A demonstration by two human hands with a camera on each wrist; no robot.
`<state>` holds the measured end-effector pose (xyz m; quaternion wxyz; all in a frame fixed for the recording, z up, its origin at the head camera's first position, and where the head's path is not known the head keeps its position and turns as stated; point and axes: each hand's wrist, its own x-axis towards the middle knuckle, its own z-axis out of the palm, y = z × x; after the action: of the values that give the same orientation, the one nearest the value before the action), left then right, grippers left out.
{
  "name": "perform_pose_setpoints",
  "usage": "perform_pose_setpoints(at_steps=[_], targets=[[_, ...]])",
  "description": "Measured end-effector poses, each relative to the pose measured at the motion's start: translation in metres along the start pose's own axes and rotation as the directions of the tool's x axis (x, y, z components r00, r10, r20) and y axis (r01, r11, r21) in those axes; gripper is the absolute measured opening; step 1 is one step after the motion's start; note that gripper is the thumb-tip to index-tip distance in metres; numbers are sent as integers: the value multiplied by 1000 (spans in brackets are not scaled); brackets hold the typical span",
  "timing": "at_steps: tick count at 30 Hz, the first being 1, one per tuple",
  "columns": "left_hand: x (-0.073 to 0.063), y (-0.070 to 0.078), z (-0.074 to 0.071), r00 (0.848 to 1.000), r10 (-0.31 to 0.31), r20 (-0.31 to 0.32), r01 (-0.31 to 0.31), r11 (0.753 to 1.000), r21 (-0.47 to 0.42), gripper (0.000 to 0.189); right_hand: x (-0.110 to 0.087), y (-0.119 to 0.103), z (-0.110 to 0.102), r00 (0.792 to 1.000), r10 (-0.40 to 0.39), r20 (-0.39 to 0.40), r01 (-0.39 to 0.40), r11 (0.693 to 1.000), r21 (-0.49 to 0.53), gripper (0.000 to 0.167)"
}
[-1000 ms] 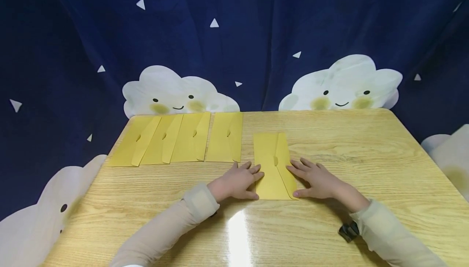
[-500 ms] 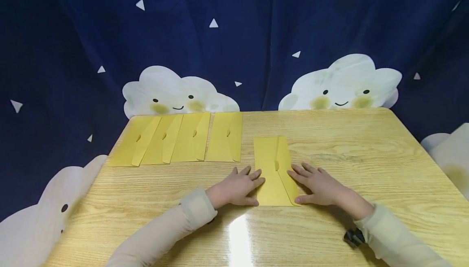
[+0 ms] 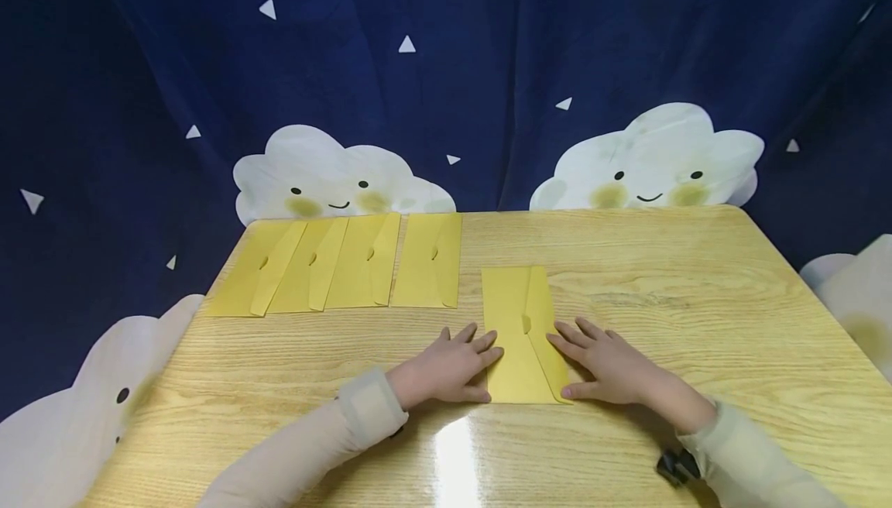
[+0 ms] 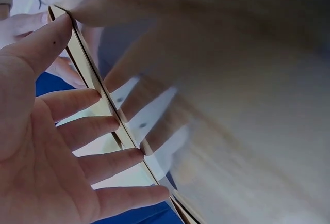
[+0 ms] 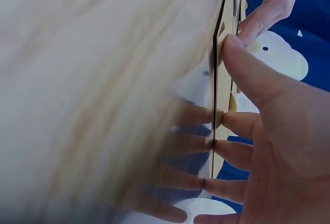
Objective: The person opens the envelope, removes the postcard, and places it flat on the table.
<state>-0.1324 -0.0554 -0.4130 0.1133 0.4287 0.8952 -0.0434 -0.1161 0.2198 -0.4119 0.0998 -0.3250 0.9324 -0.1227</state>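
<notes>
A yellow envelope [image 3: 514,361] lies on the table between the two hands, its flap along the right side with a small tab at the middle. My left hand [image 3: 453,362] rests at its left edge, fingers spread and fairly straight. On the opposite edge my right hand [image 3: 609,362] touches the flap side with extended fingers and thumb. In the left wrist view the fingertips of the left hand [image 4: 77,141] meet the thin edge of the envelope [image 4: 82,53]. The right wrist view shows the thumb and fingers of the right hand [image 5: 278,136] along the other edge.
Several yellow envelopes stand in a row at the table's back left: three overlapping [image 3: 307,276] and another [image 3: 425,268] to their right, slightly apart. The wooden table [image 3: 662,260] ends at a dark blue curtain [image 3: 481,66] with cloud prints.
Both hands have slid the middle envelope toward the person, keeping their places at its two edges. The row at the back left has stayed put.
</notes>
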Motion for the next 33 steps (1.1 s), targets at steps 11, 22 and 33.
perform_pose_setpoints(at_steps=[11,22,33], targets=[[-3,4,-2,1000,4,-3,-4,1000,-8,68,-5,-4,5,1000,-6,-20,6,1000,-6,80],[15,-2,-15,991,-47,-127,42,998,-45,61,-4,-3,5,1000,-6,-27,5,1000,-19,80],[46,-2,-28,979,-173,-112,158,979,-127,62,-4,-3,4,1000,-8,-18,7,1000,-29,79]])
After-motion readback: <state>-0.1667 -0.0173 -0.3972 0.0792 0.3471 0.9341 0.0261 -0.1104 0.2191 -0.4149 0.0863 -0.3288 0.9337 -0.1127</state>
